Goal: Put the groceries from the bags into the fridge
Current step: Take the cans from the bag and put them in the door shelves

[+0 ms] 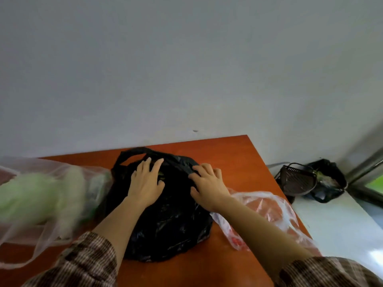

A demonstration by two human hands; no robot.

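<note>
A black plastic bag (170, 220) lies in the middle of the orange-brown table (232, 154). My left hand (146, 183) rests flat on its top with fingers spread near the bag's mouth, where a bit of green shows. My right hand (209, 185) grips a fold of the black plastic at the mouth's right side. A clear bag with pale green leafy vegetables (39, 199) lies to the left, blurred. A thin clear bag with something red inside (267, 212) lies to the right, under my right forearm. No fridge is in view.
The table stands against a grey wall (186, 69). On the pale floor to the right sit a dark woven basket (296, 179) and another black bag with green scraps (329, 181). A window frame (369, 172) runs along the far right.
</note>
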